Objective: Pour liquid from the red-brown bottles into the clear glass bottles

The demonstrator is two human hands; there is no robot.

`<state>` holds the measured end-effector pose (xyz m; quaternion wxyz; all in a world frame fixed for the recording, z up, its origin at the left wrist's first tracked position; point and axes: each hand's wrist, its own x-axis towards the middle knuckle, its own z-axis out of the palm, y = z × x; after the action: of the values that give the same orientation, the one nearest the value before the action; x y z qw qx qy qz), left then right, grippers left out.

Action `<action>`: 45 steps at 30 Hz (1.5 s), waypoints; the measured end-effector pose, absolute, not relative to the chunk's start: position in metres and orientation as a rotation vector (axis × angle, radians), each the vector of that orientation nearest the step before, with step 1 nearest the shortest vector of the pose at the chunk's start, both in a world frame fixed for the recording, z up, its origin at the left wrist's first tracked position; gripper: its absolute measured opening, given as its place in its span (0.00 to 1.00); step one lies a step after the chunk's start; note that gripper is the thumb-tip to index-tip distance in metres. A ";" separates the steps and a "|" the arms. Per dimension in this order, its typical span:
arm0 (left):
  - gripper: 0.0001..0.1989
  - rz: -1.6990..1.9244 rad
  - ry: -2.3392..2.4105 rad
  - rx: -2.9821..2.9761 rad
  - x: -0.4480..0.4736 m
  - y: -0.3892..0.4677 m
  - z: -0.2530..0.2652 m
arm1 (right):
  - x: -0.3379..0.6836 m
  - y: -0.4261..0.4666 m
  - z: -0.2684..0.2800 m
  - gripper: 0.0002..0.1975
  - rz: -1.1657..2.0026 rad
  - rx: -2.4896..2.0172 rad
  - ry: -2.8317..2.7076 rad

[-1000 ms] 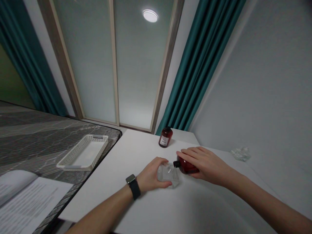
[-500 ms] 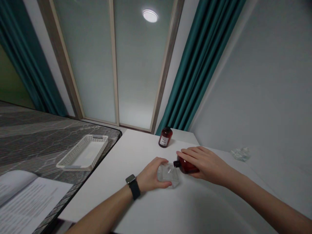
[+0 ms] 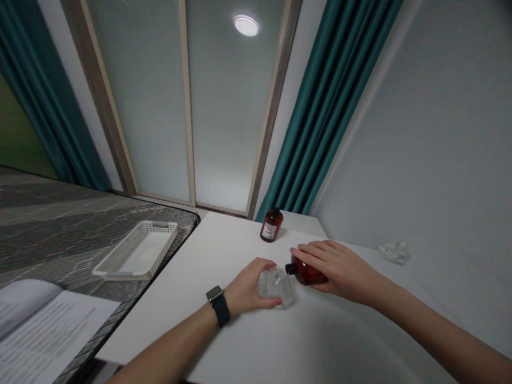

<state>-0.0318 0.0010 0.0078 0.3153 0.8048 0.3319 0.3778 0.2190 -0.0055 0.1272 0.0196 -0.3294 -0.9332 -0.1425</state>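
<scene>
Got the left hand [image 3: 248,290] wrapped round a clear glass [image 3: 275,288] at the white surface [image 3: 224,240], thumb on the near side, fingers round the far side. Got the right hand [image 3: 340,269] clamped on a red-brown tipped bottle [image 3: 307,272], palm and fingers draped over the top of it. Pointing its black neck [image 3: 291,269] leftward, right at the glass's rim. Can't tell about actual contact there, touching or just beside. Can't make out any flow either, too small and dim. Hands near each other but apart, with glass and neck in between. Wearing a black-strapped watch [image 3: 220,312] on the left wrist, by the way.

Further back on the surface, one more red-brown one, the standing bottle [image 3: 272,226], upright with a black cap and a white label. Off to the left, a white basket [image 3: 163,250] with perforated sides, near the edge of a grey patterned top [image 3: 72,234]. Closer in, an open book [image 3: 64,338], print too blurry to read. Over on the right by the wall [image 3: 448,160], a crumpled pale wad [image 3: 396,252]. Behind everything, teal curtains [image 3: 320,117] and a frosted door [image 3: 228,117].
</scene>
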 end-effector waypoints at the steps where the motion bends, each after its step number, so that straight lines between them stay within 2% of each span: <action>1: 0.31 0.993 0.873 2.119 -0.032 0.001 0.008 | 0.219 -0.006 0.128 0.36 -0.438 -1.027 -2.899; 45: 0.32 0.988 0.882 2.130 -0.031 0.000 0.010 | 0.216 -0.006 0.126 0.37 -0.404 -1.019 -2.929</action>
<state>-0.0309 0.0003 0.0105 0.3115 0.8069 0.3343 0.3744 0.2158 -0.0059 0.1258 0.0069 -0.3257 -0.9366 -0.1292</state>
